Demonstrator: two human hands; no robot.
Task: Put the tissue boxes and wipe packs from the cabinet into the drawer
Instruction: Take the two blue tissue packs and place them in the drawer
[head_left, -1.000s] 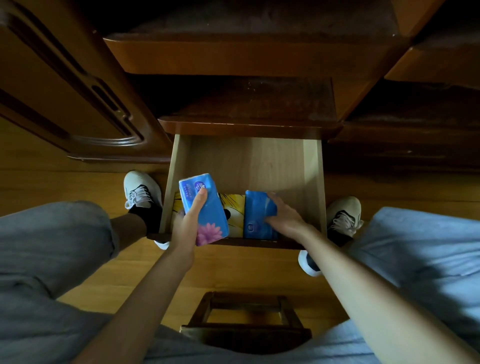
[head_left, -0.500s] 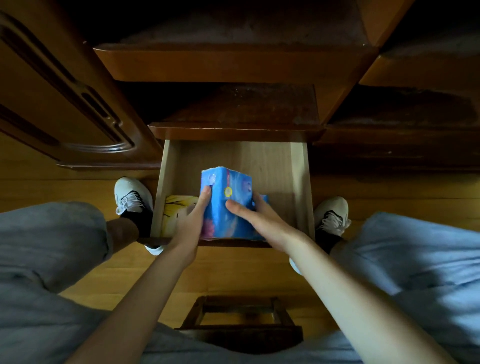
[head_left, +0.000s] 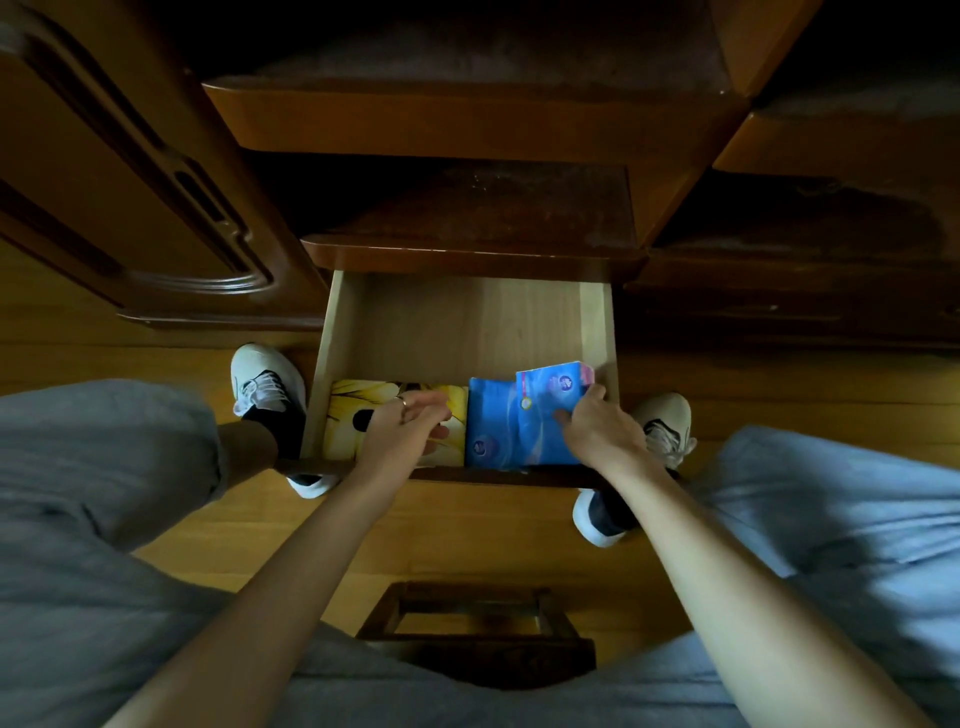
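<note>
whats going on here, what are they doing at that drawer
A person sits facing an open drawer and is packing it. The right hand presses a blue pack into the right end, beside another blue pack. The left hand hovers loosely over a yellow box at the left, with no grip on anything. The cabinet shelves above look dark.

Both arms reach forward; left hand (head_left: 402, 434) loosely curled, right hand (head_left: 597, 428) fingers bent.

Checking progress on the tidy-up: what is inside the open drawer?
The drawer holds a yellow tissue box, a blue pack and a blue-pink pack that the right hand touches. Both hands cover parts.
</note>
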